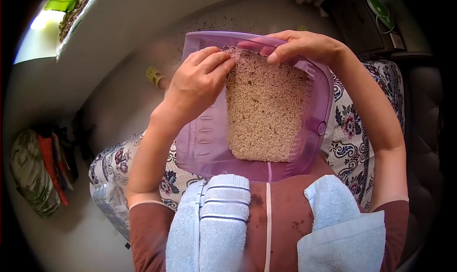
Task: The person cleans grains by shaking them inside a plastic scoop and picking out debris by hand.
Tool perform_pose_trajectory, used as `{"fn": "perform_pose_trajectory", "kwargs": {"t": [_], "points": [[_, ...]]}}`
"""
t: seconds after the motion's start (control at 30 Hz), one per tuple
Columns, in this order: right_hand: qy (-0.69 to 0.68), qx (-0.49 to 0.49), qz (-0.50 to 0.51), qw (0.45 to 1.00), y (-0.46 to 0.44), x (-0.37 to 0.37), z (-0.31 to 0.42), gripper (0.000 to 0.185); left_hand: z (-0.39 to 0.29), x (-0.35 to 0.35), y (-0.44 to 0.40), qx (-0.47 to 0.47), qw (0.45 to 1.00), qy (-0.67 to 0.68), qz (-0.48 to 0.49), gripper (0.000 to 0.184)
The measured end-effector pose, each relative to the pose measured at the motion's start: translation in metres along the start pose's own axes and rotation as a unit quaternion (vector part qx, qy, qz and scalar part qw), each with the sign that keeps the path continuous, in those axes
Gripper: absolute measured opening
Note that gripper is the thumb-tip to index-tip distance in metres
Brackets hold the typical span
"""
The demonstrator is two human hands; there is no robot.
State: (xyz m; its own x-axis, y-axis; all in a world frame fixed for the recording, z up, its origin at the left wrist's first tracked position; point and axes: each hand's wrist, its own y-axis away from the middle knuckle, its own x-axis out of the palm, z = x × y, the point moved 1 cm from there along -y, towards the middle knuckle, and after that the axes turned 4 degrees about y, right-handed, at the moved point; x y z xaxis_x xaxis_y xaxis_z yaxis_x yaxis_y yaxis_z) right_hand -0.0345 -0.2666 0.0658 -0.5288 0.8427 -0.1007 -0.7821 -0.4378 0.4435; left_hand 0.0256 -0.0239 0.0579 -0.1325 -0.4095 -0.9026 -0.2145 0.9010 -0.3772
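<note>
Peeking out on the floor to the left of the tray (197,150) is a yellow clog (154,77). Next along comes the left hand (202,79), over the tray's left side, thumb and fingers drawn together in a pinch at the far left corner of the grain (266,105); I can't tell whether anything sits between the fingertips. The tray itself is in front of the brown shirt (257,215), its near edge close up to the belly, and the grain lies thick down its middle, flecked with dark bits. Loose stuff like that ought to run easily, so a tilt would slide it about. The purple plastic is see-through, light and springy I'd guess, slick where smooth, apt to crack if wrenched; most of the weight is probably the load. On the tray's far rim, right of centre, the right hand (307,47) has a curled hold, thumb inside, fingers behind. That rim looks a sound spot; a second hold on the left wall would steady it best. Right of the tray lies floral cloth (350,122).
</note>
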Motion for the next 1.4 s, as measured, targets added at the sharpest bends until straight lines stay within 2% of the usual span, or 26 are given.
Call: {"fn": "perform_pose_trajectory", "kwargs": {"t": [0.13,0.27,0.37,0.47,0.5,0.63,0.73,0.87,0.97,1.07,1.17,1.27,1.33,1.4], "points": [[0.004,0.015,-0.01,1.0,0.003,0.001,0.001,0.067,0.001,-0.008,0.011,0.017,1.0,0.01,0.022,0.026],[-0.033,0.018,-0.007,0.999,0.003,0.0,0.003,0.059,0.008,-0.014,0.024,0.016,1.0,0.006,0.026,0.022],[-0.039,0.02,-0.007,0.999,0.002,0.001,0.0,0.062,0.015,-0.019,0.032,-0.016,0.999,0.037,-0.009,0.027],[-0.039,0.024,-0.016,0.999,-0.002,0.001,-0.006,0.068,0.009,-0.022,0.034,-0.114,0.985,0.107,-0.077,0.034],[-0.047,0.025,-0.014,0.999,-0.003,0.001,-0.007,0.067,0.01,-0.02,0.037,-0.121,0.982,0.122,-0.078,0.038],[-0.033,0.038,-0.017,0.999,-0.004,0.002,-0.003,0.066,0.001,-0.014,0.035,-0.134,0.987,0.058,-0.071,0.048],[-0.078,0.04,-0.008,0.996,-0.005,0.004,-0.001,0.067,-0.004,-0.01,0.029,-0.147,0.987,0.013,-0.065,0.048],[-0.025,0.008,-0.021,0.999,-0.008,0.0,-0.008,0.057,0.001,-0.007,0.03,-0.149,0.986,0.006,-0.073,0.032],[-0.016,0.013,-0.021,1.0,-0.008,-0.004,-0.013,0.058,0.006,-0.007,0.039,-0.157,0.983,0.04,-0.088,0.027],[-0.042,0.01,-0.012,0.999,-0.01,-0.004,-0.017,0.059,0.006,-0.012,0.044,-0.18,0.973,0.098,-0.109,0.031],[-0.043,0.012,-0.015,0.999,-0.01,-0.002,-0.015,0.06,0.008,-0.014,0.049,-0.272,0.927,0.217,-0.14,0.036],[-0.026,0.028,-0.019,0.999,-0.007,0.0,-0.008,0.064,0.003,-0.013,0.043,-0.212,0.966,0.104,-0.107,0.034],[-0.036,0.05,-0.002,0.998,-0.008,0.0,-0.005,0.072,-0.003,-0.008,0.037,-0.193,0.974,0.058,-0.106,0.034],[-0.025,0.047,-0.015,0.998,-0.005,0.002,-0.001,0.072,-0.004,-0.004,0.034,-0.184,0.977,0.03,-0.103,0.032]]}}
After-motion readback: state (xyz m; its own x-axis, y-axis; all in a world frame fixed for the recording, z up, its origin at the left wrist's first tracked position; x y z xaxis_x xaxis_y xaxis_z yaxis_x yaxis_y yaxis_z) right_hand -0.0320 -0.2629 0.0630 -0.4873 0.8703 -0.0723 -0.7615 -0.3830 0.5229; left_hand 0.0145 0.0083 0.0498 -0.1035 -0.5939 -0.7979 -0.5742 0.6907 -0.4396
